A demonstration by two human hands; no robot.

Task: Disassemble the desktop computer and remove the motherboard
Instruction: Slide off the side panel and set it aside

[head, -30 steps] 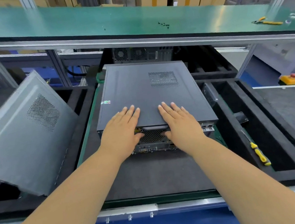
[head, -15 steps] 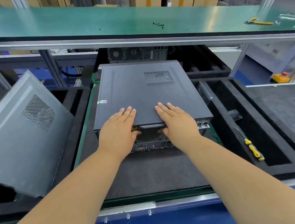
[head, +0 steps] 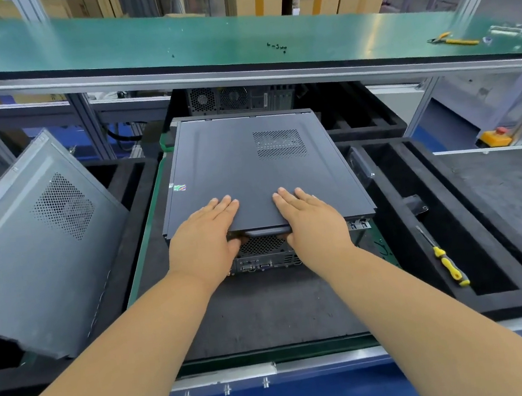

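The desktop computer (head: 262, 257) lies flat on a black foam mat, its rear ports facing me. Its dark grey cover panel (head: 242, 167) sits on top, with a vent grille at the far right. My left hand (head: 203, 237) lies flat on the cover's near edge with straight fingers. Its thumb is tucked under the edge beside the pull tab (head: 267, 231). My right hand (head: 314, 224) mirrors it on the other side of the tab. The motherboard is hidden inside.
A loose grey side panel (head: 38, 245) leans in the foam tray at left. A yellow-handled screwdriver (head: 446, 260) lies in the black foam tray (head: 511, 295) at right. Another computer (head: 240, 96) stands behind, under the green shelf (head: 168, 41), which holds small screws (head: 277, 46) and yellow pliers (head: 454, 40).
Both hands stay flat on the cover's near edge. Only my view has shifted a little; the cover shows no clear movement.
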